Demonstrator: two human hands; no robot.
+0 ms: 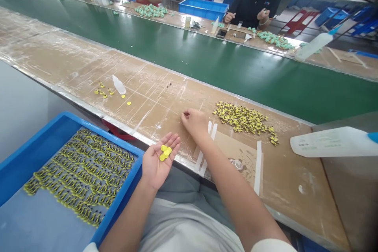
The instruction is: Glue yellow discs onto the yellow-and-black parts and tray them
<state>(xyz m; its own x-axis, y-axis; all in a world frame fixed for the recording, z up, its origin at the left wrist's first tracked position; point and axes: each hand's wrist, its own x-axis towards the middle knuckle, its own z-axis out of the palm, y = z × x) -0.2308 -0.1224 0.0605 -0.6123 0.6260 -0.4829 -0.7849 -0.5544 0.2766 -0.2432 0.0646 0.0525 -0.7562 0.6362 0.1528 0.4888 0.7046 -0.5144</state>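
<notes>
My left hand is palm up over the table's front edge, with several small yellow discs resting on it. Its fingers are stretched out beneath them. My right hand is above the tabletop with thumb and fingers curled together; whatever they hold, if anything, is hidden. Just right of that hand lies a pile of small yellow-and-dark pieces. At the lower left, a blue tray holds many similar pieces in rows.
A small white squeeze bottle lies near loose yellow discs on the left. A larger white bottle lies at right. Taped cardboard sits before my right forearm. Beyond the green belt, two people handle mint-green pieces.
</notes>
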